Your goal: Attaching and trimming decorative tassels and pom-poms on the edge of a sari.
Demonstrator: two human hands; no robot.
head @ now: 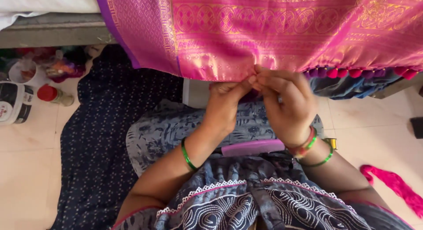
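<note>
A pink silk cloth point(264, 31) with gold woven patterns hangs down from a raised ledge in front of me. Its lower edge carries a row of small pink tassel balls point(352, 72) on the right. My left hand point(224, 104) and my right hand point(286, 104) meet at the cloth's bottom hem, fingertips pinched together on the edge near the first tassels. Green bangles sit on both wrists. A purple comb point(253, 147) lies on my lap below the hands.
A dark blue dotted mat point(92, 137) covers the tiled floor on the left. A white container point(13, 102), a red-capped bottle point(53, 94) and other small items stand at far left. A bundle of pink thread point(392, 186) lies on the floor at right.
</note>
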